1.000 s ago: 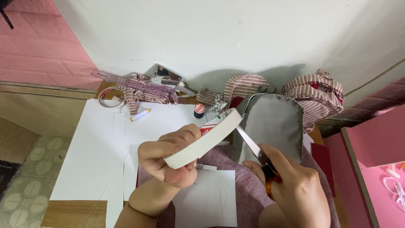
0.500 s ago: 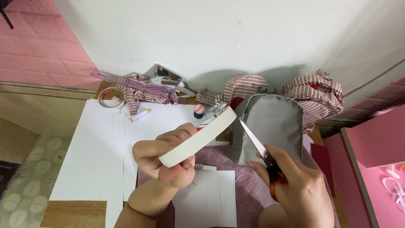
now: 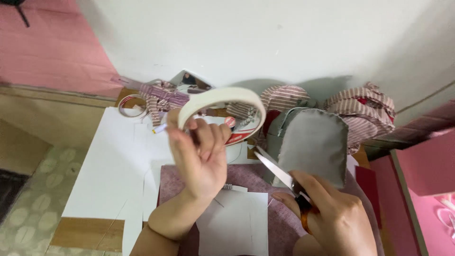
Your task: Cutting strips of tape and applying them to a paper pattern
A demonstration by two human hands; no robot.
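Note:
My left hand (image 3: 201,154) holds a large white tape roll (image 3: 222,102) up above the work surface, ring side facing me. My right hand (image 3: 332,215) grips scissors (image 3: 277,173) with orange handles; the blades are slightly apart and point up-left toward the roll. A grey fabric pouch (image 3: 313,144) stands just behind the scissors. Below the hands lie a mauve cloth (image 3: 279,223) and a white paper piece (image 3: 234,225).
White card sheets (image 3: 116,166) cover the left of the table. Striped fabric pieces (image 3: 362,111) and a smaller tape ring (image 3: 130,106) sit along the white wall at the back. A pink box (image 3: 424,175) stands at the right. A patterned floor (image 3: 23,208) lies at left.
My left hand has lifted and turned the tape roll from edge-on to face-on. My right hand with the scissors has shifted slightly lower and right.

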